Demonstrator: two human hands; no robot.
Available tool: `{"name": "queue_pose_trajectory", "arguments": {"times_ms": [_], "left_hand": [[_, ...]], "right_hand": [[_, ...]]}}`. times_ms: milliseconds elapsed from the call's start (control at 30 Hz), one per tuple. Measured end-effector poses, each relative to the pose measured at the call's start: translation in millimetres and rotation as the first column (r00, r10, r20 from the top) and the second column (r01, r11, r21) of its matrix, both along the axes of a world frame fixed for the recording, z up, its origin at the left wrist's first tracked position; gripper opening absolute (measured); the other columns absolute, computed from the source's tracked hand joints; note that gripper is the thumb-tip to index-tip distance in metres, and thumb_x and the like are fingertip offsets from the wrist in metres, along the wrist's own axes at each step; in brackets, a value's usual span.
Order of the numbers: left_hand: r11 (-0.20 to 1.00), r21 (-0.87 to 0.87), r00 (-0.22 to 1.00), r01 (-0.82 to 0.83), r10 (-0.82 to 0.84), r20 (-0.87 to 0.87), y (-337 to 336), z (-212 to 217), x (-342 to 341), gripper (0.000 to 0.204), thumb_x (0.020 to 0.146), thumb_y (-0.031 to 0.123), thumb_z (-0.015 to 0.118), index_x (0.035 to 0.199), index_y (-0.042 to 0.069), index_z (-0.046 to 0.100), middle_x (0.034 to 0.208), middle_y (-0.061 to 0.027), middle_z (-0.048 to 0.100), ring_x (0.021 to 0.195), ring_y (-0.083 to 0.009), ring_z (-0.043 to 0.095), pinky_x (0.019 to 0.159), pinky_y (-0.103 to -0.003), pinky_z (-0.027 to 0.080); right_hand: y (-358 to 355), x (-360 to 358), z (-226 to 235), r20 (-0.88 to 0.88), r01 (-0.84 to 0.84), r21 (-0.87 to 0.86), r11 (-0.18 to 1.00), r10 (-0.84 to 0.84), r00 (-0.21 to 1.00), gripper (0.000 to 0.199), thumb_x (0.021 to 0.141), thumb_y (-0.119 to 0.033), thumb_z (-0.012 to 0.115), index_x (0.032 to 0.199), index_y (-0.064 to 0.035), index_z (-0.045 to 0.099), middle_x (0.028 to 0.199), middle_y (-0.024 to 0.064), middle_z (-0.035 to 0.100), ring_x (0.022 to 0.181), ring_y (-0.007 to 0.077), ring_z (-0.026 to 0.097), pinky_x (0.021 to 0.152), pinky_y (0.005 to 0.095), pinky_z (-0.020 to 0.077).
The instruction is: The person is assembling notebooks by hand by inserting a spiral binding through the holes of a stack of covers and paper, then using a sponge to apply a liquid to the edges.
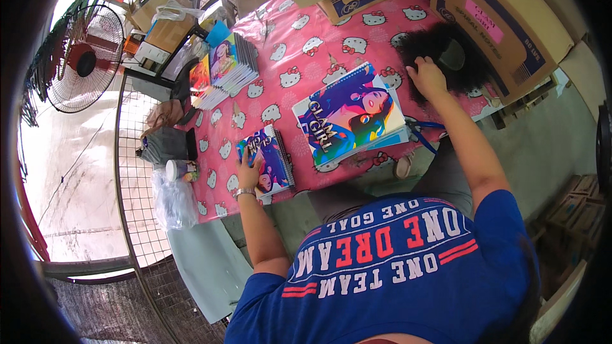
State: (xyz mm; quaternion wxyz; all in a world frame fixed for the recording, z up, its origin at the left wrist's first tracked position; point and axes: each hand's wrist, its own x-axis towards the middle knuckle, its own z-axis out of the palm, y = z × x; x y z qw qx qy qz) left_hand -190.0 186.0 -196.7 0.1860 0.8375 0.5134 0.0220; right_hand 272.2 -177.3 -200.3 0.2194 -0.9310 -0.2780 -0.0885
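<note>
My left hand [249, 172] lies with fingers spread on a small stack of spiral notebooks [275, 164] with colourful illustrated covers, near the table's front left. My right hand [428, 79] is at the edge of a black, bristly heap [446, 64] on the right; its fingers look apart, and I see nothing held in them. The heap's exact kind is unclear; a grey oval patch shows on it. Between my hands sits a larger stack of notebooks [350, 114], its top cover showing a bright figure and its spiral along the far edge.
More notebook stacks [233, 67] stand at the table's far left. Cardboard boxes [497, 32] border the right and far sides. A patterned pink cloth [280, 105] covers the table. Left of it are a jar [180, 170], a clear plastic bag [172, 200] and a fan [85, 59].
</note>
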Motion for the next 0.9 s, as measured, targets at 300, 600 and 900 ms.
{"name": "queue_pose_trajectory", "arguments": {"times_ms": [300, 600, 900], "left_hand": [[0.999, -0.043, 0.979, -0.013, 0.021, 0.204, 20, -29, -41, 0.071, 0.093, 0.039, 0.066, 0.154, 0.021, 0.035, 0.153, -0.0337, 0.03, 0.141, -0.0475, 0.034, 0.112, -0.049, 0.035], [0.956, 0.249, 0.839, 0.154, -0.26, 0.479, -30, 62, 99, 0.045, 0.093, 0.027, 0.066, 0.132, 0.006, 0.059, 0.136, -0.0209, 0.056, 0.127, -0.0359, 0.052, 0.106, -0.045, 0.041], [0.736, 0.099, 0.721, 0.669, -0.676, 0.152, -133, 117, 274, 0.028, 0.088, 0.016, 0.07, 0.11, 0.0, 0.068, 0.108, -0.0184, 0.069, 0.095, -0.0286, 0.067, 0.086, -0.04, 0.05]], "right_hand": [[34, 12, -34, -0.025, 0.013, -0.233, 0.972, -0.019, 1.0, 0.02, 0.087, -0.018, 0.058, 0.099, -0.0039, 0.066, 0.102, 0.0179, 0.066, 0.094, 0.0366, 0.068, 0.08, 0.046, 0.0574], [6, 45, -10, -0.079, 0.017, 0.373, 0.928, 0.013, 0.997, 0.027, 0.093, -0.021, 0.05, 0.102, -0.0038, 0.07, 0.098, 0.0245, 0.067, 0.097, 0.0416, 0.065, 0.086, 0.0482, 0.0522], [-2, -5, 83, -0.27, 0.003, 0.68, 0.733, 0.247, 0.931, 0.034, 0.098, -0.033, 0.056, 0.107, -0.0022, 0.065, 0.097, 0.0201, 0.069, 0.093, 0.0348, 0.067, 0.081, 0.04, 0.0506]]}}
